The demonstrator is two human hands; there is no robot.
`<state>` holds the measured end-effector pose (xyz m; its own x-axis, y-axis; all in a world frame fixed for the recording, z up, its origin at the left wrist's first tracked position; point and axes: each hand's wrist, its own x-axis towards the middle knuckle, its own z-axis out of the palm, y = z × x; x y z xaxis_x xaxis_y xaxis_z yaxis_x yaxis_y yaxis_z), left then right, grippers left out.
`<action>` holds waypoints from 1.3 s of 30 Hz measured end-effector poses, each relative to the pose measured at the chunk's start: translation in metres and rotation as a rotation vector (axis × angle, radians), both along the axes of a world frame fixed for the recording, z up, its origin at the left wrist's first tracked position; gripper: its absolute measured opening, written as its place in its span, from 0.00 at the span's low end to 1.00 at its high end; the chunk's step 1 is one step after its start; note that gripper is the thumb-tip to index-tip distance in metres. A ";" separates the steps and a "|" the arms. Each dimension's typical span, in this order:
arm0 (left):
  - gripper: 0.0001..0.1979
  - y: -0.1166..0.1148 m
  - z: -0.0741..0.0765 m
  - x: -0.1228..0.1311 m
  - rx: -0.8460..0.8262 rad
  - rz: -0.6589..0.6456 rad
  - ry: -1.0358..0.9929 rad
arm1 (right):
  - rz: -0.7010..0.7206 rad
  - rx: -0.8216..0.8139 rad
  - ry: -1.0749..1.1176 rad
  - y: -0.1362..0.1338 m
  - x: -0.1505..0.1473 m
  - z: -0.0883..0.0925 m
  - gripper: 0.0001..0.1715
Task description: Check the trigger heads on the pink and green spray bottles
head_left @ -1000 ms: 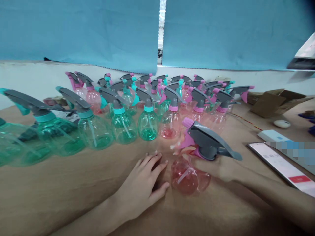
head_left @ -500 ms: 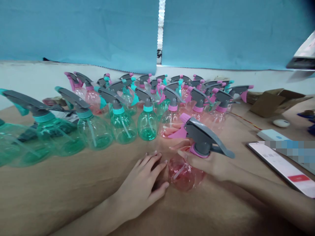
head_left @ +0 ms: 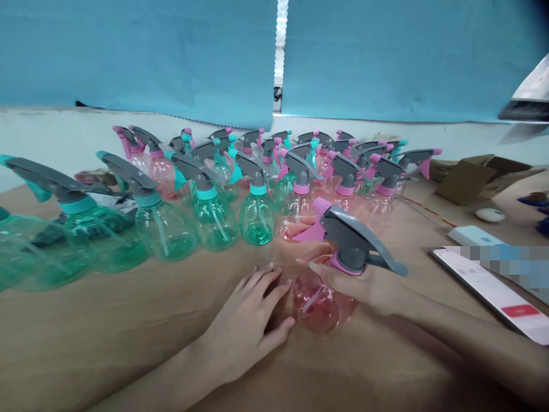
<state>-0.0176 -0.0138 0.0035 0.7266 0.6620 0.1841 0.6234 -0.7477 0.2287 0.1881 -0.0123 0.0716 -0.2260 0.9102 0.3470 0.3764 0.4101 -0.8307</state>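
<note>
A clear pink spray bottle [head_left: 321, 303] with a grey and pink trigger head stands near me, its nozzle pointing up and left. My right hand [head_left: 364, 289] is wrapped round its neck from the right, just under the pink collar. Inside the bottle a pale tube shows. Just left of the bottle, my left hand [head_left: 253, 317] lies flat on the table with fingers apart and nothing in it. Behind the hands is a row of similar bottles, among them a green spray bottle [head_left: 258, 220] and another pink spray bottle [head_left: 295, 209].
Several more green and pink spray bottles crowd the back of the wooden table [head_left: 171, 320]. At the right lie a phone [head_left: 484, 292], a white box-shaped device [head_left: 476, 234], a white mouse-like object [head_left: 490, 214] and an open cardboard box [head_left: 467, 180]. Blue cloth [head_left: 137, 57] hangs behind.
</note>
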 end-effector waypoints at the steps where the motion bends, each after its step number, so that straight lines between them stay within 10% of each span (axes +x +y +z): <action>1: 0.23 0.000 0.000 0.000 -0.001 -0.001 0.000 | 0.004 -0.002 0.008 0.000 0.000 0.000 0.07; 39: 0.23 0.000 -0.001 0.000 0.010 -0.006 0.002 | 0.005 -0.057 0.061 -0.002 -0.001 0.000 0.05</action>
